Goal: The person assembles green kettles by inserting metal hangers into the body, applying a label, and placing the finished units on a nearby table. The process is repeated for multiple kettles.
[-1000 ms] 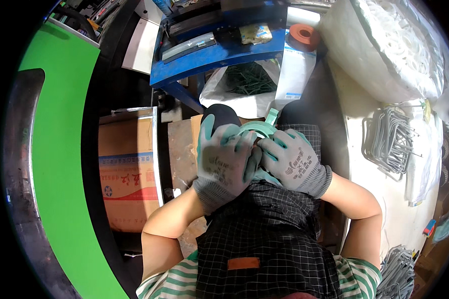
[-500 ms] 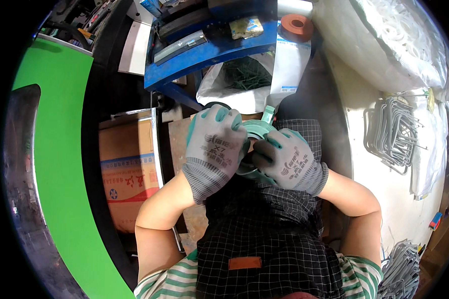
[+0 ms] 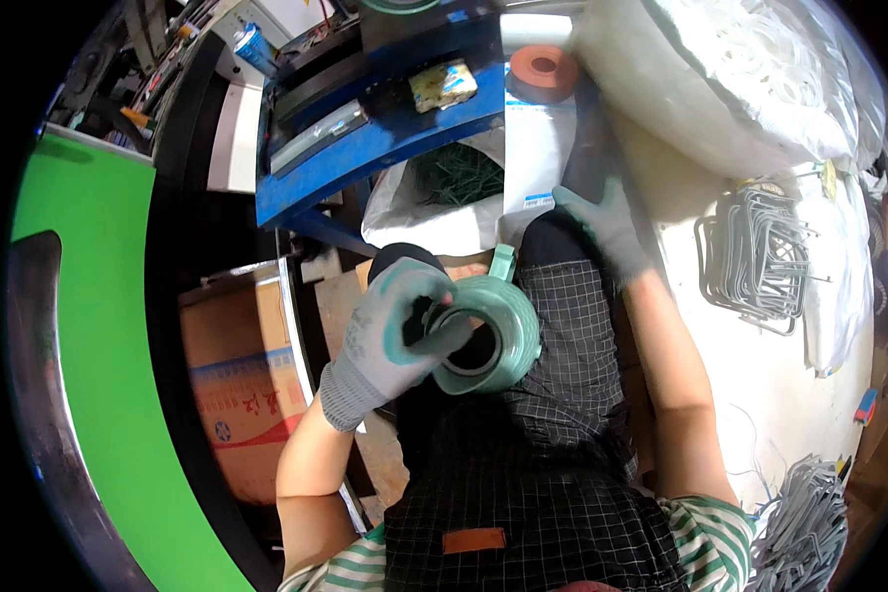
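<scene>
While the green hollow part [image 3: 520,340] is gripped at its left side by the left hand [image 3: 383,326], over the lap [image 3: 572,331], the right hand [image 3: 610,229] is seen open, well apart. Light, rigid, smooth plastic is presumed; hold is best taken at the wall or tab [image 3: 503,261].

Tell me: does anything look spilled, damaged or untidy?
No clear spill or damage shows at the green vessel in the left hand. What looks untidiest is the heap of grey wire pieces at lower right: they lie jumbled, unlike the grey wire frames stacked farther up.
</scene>
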Tool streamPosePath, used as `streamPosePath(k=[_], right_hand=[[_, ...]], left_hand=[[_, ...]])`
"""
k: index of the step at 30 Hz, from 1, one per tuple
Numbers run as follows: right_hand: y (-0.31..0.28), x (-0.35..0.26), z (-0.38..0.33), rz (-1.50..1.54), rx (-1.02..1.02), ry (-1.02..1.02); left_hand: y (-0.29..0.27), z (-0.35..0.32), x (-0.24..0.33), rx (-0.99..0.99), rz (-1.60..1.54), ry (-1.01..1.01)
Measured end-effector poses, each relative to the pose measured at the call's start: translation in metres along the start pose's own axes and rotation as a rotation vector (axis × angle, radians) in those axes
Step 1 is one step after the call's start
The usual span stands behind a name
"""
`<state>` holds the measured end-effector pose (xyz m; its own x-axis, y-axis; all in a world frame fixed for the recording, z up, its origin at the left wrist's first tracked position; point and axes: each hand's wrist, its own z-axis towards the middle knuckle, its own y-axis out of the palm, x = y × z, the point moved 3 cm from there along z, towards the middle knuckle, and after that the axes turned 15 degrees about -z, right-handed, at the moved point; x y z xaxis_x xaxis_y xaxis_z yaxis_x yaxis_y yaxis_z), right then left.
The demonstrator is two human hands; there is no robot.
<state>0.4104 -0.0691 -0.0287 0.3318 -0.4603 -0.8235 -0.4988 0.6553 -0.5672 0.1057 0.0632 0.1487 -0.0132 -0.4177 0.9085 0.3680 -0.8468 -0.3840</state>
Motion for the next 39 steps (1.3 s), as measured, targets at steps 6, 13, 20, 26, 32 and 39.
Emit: streamPosePath(k=[6, 13, 20, 26, 32, 39], right_hand=[[0.051, 0.052, 0.044, 0.241, -0.696, 0.425], [0.015, -0.015, 0.019, 0.655, -0.384, 0.006], [0.007, -0.026, 0.004, 0.671, -0.292, 0.05], [0.022, -0.01, 0.011, 0.135, -0.131, -0.107], [0.023, -0.011, 0.009, 0.723, -0.306, -0.008], [-0.039, 0.005, -0.089, 0.796, 0.171, 0.122]], left_hand=[[-0.012, 0.033, -0.038, 0.103, 0.05, 0.047], [0.036, 0.125, -0.069, 0.024, 0.532, 0.361], [0.061, 0.152, -0.101, 0.011, 0.598, 0.367], [0.065, 0.152, -0.077, 0.052, 0.525, 0.566], [0.061, 0.151, -0.079, 0.008, 0.502, 0.53], [0.011, 0.021, -0.132, 0.488, -0.281, -0.19]])
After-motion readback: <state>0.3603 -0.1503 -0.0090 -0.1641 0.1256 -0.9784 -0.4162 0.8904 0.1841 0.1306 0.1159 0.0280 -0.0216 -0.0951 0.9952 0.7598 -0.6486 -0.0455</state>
